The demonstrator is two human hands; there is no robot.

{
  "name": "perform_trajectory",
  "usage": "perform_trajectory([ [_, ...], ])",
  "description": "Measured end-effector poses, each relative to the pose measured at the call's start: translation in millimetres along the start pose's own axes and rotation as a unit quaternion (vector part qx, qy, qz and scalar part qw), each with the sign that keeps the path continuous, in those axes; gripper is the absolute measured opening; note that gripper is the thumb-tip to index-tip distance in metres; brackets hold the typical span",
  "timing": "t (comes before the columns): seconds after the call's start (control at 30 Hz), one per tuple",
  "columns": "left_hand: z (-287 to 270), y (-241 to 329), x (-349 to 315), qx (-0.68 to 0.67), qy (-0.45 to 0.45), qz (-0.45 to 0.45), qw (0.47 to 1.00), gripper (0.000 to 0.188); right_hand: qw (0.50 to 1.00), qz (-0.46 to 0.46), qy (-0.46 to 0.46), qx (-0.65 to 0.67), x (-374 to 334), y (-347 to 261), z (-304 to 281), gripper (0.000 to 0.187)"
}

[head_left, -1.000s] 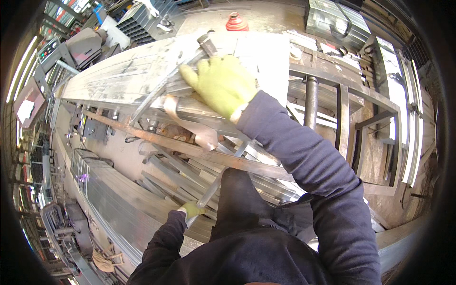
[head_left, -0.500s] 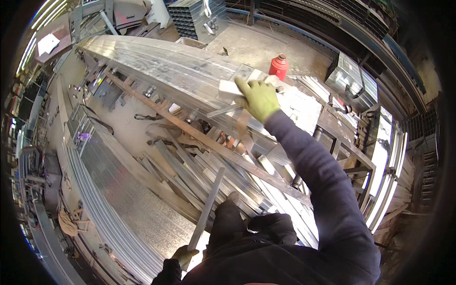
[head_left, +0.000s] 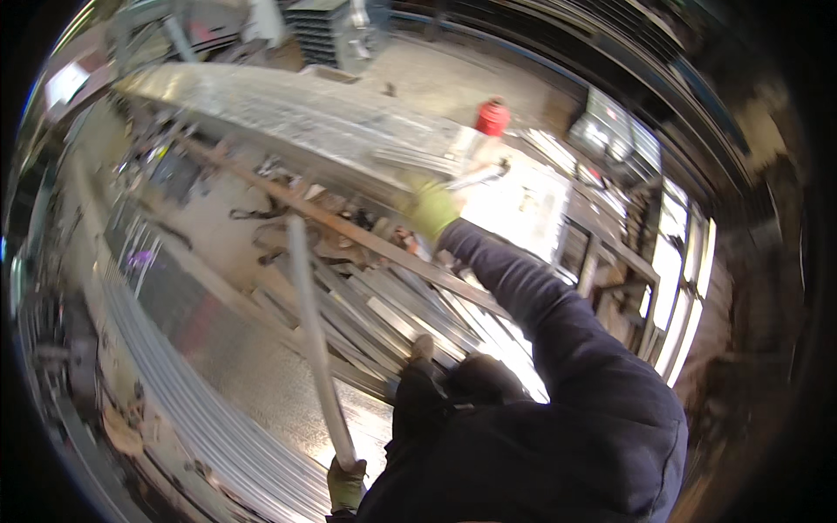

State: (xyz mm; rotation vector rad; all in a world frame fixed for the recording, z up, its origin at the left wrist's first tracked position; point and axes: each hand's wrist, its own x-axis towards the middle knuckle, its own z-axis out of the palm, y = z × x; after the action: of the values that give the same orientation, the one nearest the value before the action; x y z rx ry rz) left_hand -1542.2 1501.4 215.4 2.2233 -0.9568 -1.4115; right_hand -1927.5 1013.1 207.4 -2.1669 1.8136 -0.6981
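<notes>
In my left hand (head_left: 347, 485), gloved in yellow-green, is the lower end of a long grey metal bar (head_left: 316, 340). The bar stands up at a slant, its far end reaching over the floor by the rusty beam. My right hand (head_left: 429, 207), in a matching glove, is at the near edge of the long stack of metal sheets (head_left: 288, 109). Motion blurs its fingers, so I cannot tell whether they grip anything. Just beyond it a short silvery metal piece (head_left: 417, 160) lies on the stack. A narrow metal strip (head_left: 478, 177) is to its right.
A red container (head_left: 493, 117) stands beyond the bench. A rusty beam (head_left: 349, 230) crosses in front of the stack, with several loose metal lengths (head_left: 384, 301) below it. Bundled metal profiles (head_left: 187, 366) run along the left. A metal frame (head_left: 610, 253) stands at the right.
My right hand has come back toward me and down from the short pale piece to the stack's near edge. The bar in my left hand has swung left and more upright. The view has shifted.
</notes>
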Motion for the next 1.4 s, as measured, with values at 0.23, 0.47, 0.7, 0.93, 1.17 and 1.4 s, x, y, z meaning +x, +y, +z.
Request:
perform_trajectory([
  [0.23,-21.3,149.2,63.0,0.031,0.030,0.190,0.981,0.047,0.805,0.085,-0.091,0.580,-120.9,-131.7,-20.8,0.079],
  [0.47,141.0,289.2,90.2,0.002,-0.099,0.447,0.889,0.084,0.755,0.120,0.083,0.640,-113.2,-81.5,-178.8,0.093],
  [0.7,219.7,496.9,27.1,0.104,-0.337,0.591,0.726,0.117,0.808,0.115,0.206,0.539,-244.1,45.2,-258.0,0.084],
  [0.93,313.2,595.8,-98.3,-0.024,-0.560,0.634,0.533,0.105,0.835,0.201,0.225,0.461,-310.2,105.5,-235.8,0.080],
  [1.17,311.1,597.4,-84.0,-0.005,-0.568,0.569,0.594,0.058,0.894,0.289,0.303,0.160,-317.5,133.3,-173.3,0.079],
  [1.4,331.0,587.0,22.9,-0.035,-0.628,0.471,0.618,0.055,0.767,0.538,0.231,0.262,-240.5,40.2,-56.6,0.056],
])
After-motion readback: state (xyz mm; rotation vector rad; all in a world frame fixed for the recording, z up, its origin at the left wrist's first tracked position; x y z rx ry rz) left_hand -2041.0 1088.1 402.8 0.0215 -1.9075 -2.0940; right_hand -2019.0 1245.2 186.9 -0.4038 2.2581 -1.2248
